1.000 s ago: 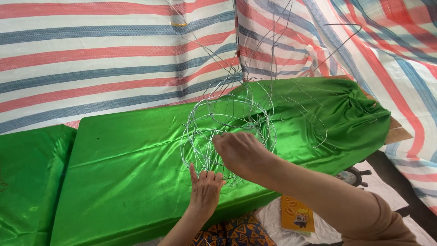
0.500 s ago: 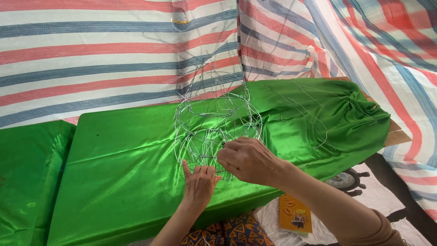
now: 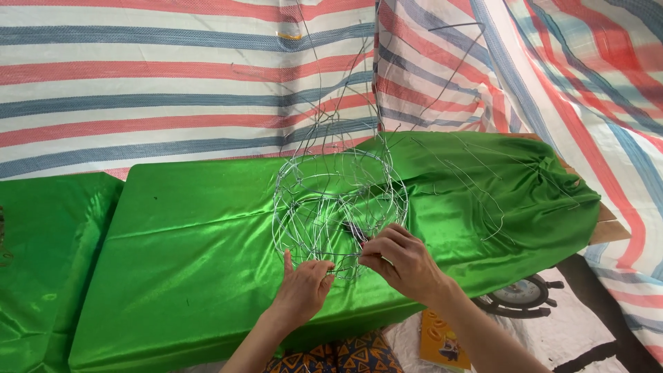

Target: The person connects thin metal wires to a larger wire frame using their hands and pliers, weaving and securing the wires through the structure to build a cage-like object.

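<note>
The right hand (image 3: 404, 261) pinches thin strands at the near rim of a round wire frame (image 3: 338, 207), its thumb and forefinger drawn together on the wire; a small dark tool (image 3: 354, 230) shows just beyond the fingertips, though whether the fingers actually hold it cannot be told. Just beside that pinch, toward the person's left, the left hand (image 3: 304, 289) curls its fingers onto the lower wires of the same frame, thumb raised, fingertips touching the strands and gripping them lightly.

From where the two hands meet, the wire frame swells up and away from the person as an open, basket-like cage of silvery loops, resting on a table draped in shiny green cloth (image 3: 186, 249). Loose wire ends (image 3: 324, 103) stand up well beyond the grip, rising from the far side of the frame against the red, blue and white striped tarpaulin (image 3: 138, 83) behind. To the right of the grip, further straight wires (image 3: 476, 186) lie across the green cloth. Below the right wrist, near the floor, sits a small yellow packet (image 3: 442, 338), and a second green-covered surface (image 3: 48, 262) lies well off to the left
</note>
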